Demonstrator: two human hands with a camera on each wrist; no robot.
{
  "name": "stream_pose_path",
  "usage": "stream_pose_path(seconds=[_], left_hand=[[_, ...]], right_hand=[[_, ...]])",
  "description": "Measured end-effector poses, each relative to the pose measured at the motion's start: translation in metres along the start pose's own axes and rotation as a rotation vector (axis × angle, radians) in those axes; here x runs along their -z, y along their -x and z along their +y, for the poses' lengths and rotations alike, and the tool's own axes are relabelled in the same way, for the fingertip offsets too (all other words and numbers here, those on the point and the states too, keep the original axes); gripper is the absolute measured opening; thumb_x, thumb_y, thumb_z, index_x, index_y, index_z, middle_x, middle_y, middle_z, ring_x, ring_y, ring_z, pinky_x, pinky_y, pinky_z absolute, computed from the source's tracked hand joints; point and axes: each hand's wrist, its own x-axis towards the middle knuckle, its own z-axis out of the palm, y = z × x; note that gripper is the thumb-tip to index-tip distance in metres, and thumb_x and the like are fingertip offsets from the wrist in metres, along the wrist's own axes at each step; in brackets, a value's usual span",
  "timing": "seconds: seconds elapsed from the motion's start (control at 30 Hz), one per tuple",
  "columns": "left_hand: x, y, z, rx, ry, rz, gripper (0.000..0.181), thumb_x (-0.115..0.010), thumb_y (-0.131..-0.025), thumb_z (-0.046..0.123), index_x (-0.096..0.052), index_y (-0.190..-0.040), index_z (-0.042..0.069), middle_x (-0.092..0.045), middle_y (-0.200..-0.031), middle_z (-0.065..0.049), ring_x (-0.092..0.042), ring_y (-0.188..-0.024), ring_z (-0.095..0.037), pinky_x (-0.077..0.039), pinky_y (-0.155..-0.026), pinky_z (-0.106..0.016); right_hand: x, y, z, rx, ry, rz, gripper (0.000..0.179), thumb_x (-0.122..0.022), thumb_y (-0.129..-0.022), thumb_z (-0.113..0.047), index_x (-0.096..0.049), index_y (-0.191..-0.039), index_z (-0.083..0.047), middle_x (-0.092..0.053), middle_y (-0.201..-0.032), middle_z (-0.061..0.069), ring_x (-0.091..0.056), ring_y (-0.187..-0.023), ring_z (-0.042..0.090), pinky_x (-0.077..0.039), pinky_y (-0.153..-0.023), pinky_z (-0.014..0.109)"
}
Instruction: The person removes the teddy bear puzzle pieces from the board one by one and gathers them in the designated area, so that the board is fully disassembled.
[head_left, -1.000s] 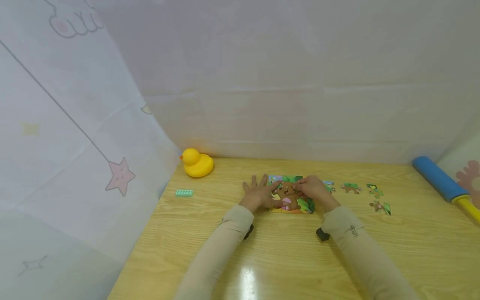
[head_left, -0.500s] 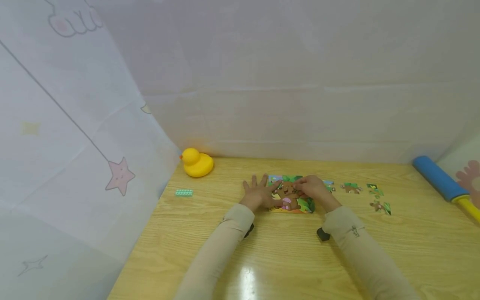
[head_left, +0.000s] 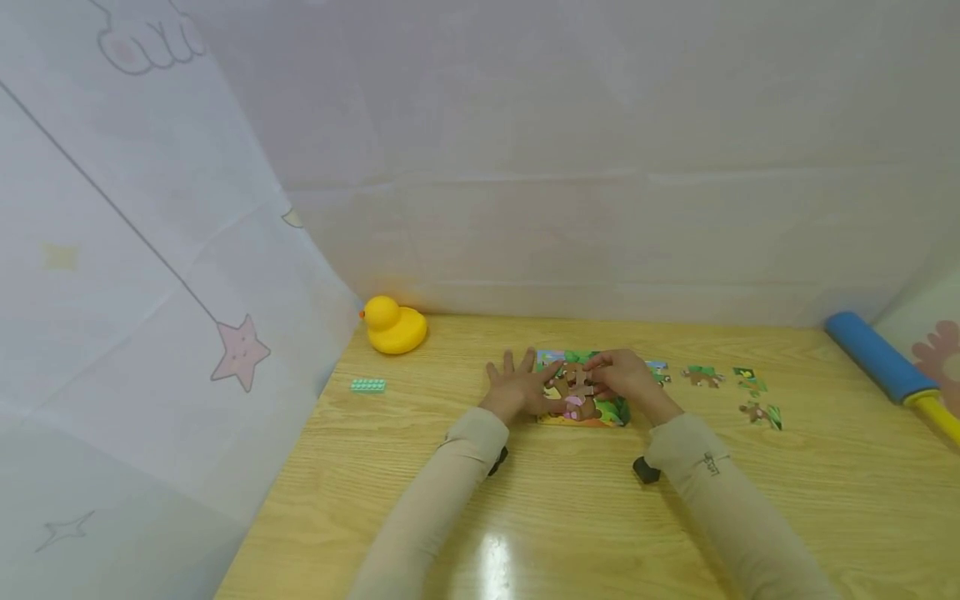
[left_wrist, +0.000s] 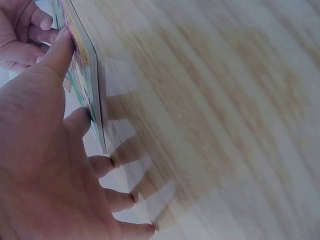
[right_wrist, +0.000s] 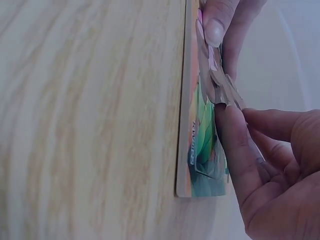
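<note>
A jigsaw puzzle board (head_left: pixel 617 412) with a brown bear picture lies flat on the table. My left hand (head_left: pixel 519 392) is spread at its left side. In the left wrist view its thumb and index finger touch the board (left_wrist: pixel 93 80), while the other fingertips rest on the tabletop. From the right, my right hand (head_left: pixel 624 377) pinches a brown puzzle piece (right_wrist: pixel 231 91) between thumb and finger. The piece is tilted over the middle of the board. In the right wrist view the left thumb (right_wrist: pixel 215 32) presses on the picture beside that piece.
Several loose puzzle pieces lie right of the board, among them a bear piece (head_left: pixel 702 377) and a green-edged piece (head_left: pixel 761 413). A yellow rubber duck (head_left: pixel 396 327) and a small green patterned strip (head_left: pixel 368 385) are at left. A blue foam-covered tube (head_left: pixel 879 357) lies far right.
The brown piece in my right hand has tilted up from the board, and pale edges now show around it. The right fingers have shifted slightly; the left hand stays in place.
</note>
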Motion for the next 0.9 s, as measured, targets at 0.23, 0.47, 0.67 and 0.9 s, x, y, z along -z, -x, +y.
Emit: stream_pose_path(seconds=[0.23,0.47,0.67,0.9], left_hand=[[-0.002,-0.001,0.0,-0.008,0.002,0.021,0.089,-0.051,-0.084,0.084,-0.017,-0.159,0.051,-0.003,-0.173,-0.004,0.001,-0.157,-0.046,-0.007,-0.121,-0.072],[-0.003,-0.003,-0.001,0.001,-0.018,0.018,0.088,-0.05,-0.084,0.084,-0.014,-0.158,0.053,-0.002,-0.173,-0.003,0.0,-0.158,-0.044,-0.009,-0.122,-0.071],[-0.003,-0.004,-0.002,-0.008,-0.001,0.023,0.088,-0.051,-0.084,0.084,-0.016,-0.158,0.053,-0.002,-0.173,-0.004,0.0,-0.158,-0.045,-0.008,-0.121,-0.072],[-0.004,-0.003,-0.003,-0.043,0.034,0.035,0.09,-0.053,-0.084,0.083,-0.02,-0.16,0.047,-0.006,-0.173,-0.007,0.0,-0.156,-0.048,-0.007,-0.119,-0.076]], right_hand=[[0.0,-0.002,0.003,-0.007,-0.066,-0.001,0.031,-0.054,-0.104,-0.01,-0.061,-0.131,0.004,-0.067,-0.119,0.023,-0.069,-0.082,0.016,-0.063,-0.075,0.033],[0.006,-0.004,0.009,-0.009,-0.159,-0.02,0.037,-0.053,-0.104,-0.009,-0.056,-0.138,0.006,-0.064,-0.129,0.026,-0.071,-0.082,0.012,-0.063,-0.079,0.031],[0.012,0.0,0.008,-0.027,-0.203,-0.029,0.041,-0.054,-0.104,-0.01,-0.052,-0.141,0.007,-0.067,-0.12,0.019,-0.07,-0.082,0.012,-0.063,-0.08,0.032],[0.022,0.002,0.015,-0.029,-0.237,-0.025,0.041,-0.053,-0.104,-0.009,-0.052,-0.142,0.006,-0.068,-0.114,0.008,-0.069,-0.081,0.01,-0.062,-0.081,0.031]])
